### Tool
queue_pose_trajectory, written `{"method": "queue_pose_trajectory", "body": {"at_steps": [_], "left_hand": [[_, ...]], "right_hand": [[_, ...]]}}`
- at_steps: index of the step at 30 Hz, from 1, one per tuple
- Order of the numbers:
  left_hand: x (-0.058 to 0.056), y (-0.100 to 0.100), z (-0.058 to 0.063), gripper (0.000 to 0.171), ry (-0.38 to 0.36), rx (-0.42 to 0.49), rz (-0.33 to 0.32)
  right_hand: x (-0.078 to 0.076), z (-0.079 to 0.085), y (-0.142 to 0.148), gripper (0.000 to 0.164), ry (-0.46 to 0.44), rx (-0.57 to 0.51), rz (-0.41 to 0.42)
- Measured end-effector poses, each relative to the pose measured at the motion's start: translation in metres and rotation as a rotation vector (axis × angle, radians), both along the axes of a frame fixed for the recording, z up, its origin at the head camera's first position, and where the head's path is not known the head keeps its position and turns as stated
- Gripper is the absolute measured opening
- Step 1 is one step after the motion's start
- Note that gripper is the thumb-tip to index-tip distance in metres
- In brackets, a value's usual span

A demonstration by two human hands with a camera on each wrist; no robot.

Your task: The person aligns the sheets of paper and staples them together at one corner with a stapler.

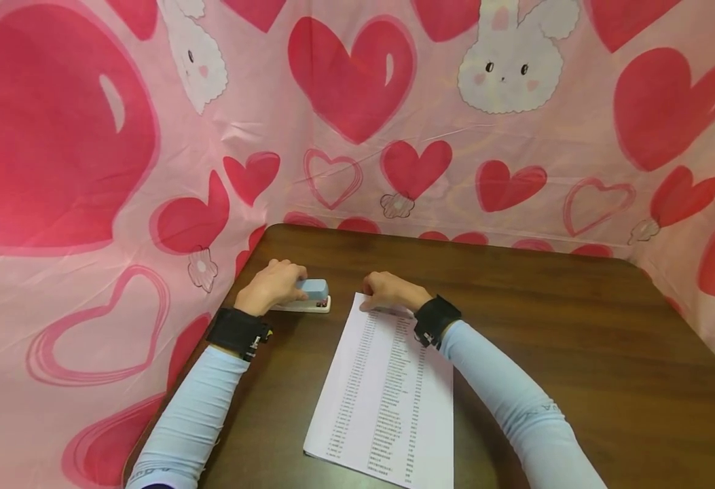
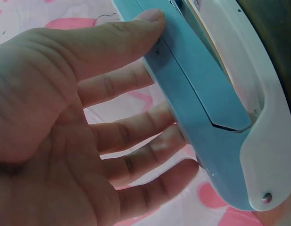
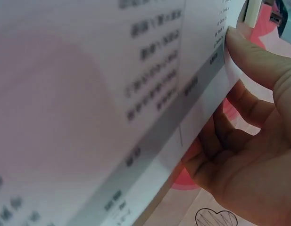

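Observation:
A light-blue and white stapler (image 1: pixel 314 290) stands on the table's left side, its front end pointing right, toward the paper. My left hand (image 1: pixel 274 284) grips its blue upper arm. In the left wrist view the thumb presses on one side of the stapler (image 2: pixel 197 117) and the fingers lie along the other. A printed sheet of paper (image 1: pixel 375 401) with columns of small text lies in front of me. My right hand (image 1: pixel 394 291) pinches its far edge; in the right wrist view the thumb is on the printed face of the paper (image 3: pixel 159 70), fingers behind.
The brown wooden table (image 1: pixel 577 339) extends to the right of the paper. A pink cloth (image 1: pixel 357 170) with hearts and rabbits hangs around the table's back and sides. Both wrists wear black straps (image 1: pixel 436 319) over light-blue sleeves (image 1: pixel 192 414).

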State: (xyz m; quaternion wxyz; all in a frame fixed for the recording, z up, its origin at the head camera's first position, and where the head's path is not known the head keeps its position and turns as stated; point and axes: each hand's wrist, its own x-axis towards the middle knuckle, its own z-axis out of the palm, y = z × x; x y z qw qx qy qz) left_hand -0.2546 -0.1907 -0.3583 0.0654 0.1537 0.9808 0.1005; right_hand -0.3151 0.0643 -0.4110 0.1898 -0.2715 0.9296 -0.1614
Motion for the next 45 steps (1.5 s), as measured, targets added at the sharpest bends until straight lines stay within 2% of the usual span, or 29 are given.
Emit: {"method": "queue_pose_trajectory", "body": {"at_steps": [5, 10, 15, 19, 26, 33, 45], "left_hand": [[0.002, 0.006, -0.002, 0.037, 0.011, -0.002, -0.008], [0.005, 0.015, -0.001, 0.035, 0.03, 0.005, -0.031], [0.007, 0.025, 0.001, 0.036, 0.041, 0.006, -0.056], [0.01, 0.031, 0.003, 0.036, 0.046, -0.003, -0.051], [0.012, 0.043, 0.0, 0.034, 0.053, -0.024, -0.075], [0.015, 0.051, 0.0, 0.035, 0.07, -0.035, -0.101], [0.016, 0.059, -0.006, 0.033, 0.093, -0.028, -0.108]], "right_hand": [[0.0, 0.004, 0.003, 0.003, 0.009, -0.035, 0.04], [0.003, 0.009, 0.006, 0.012, -0.022, -0.151, 0.082], [0.003, 0.008, 0.009, 0.013, -0.099, -0.296, 0.11], [0.002, 0.005, 0.01, 0.011, -0.139, -0.356, 0.109], [0.003, 0.001, 0.005, 0.006, -0.193, -0.314, 0.09], [0.002, 0.001, 0.006, 0.007, -0.21, -0.265, 0.072], [0.0, -0.002, 0.007, 0.01, -0.213, -0.306, 0.054]]}}
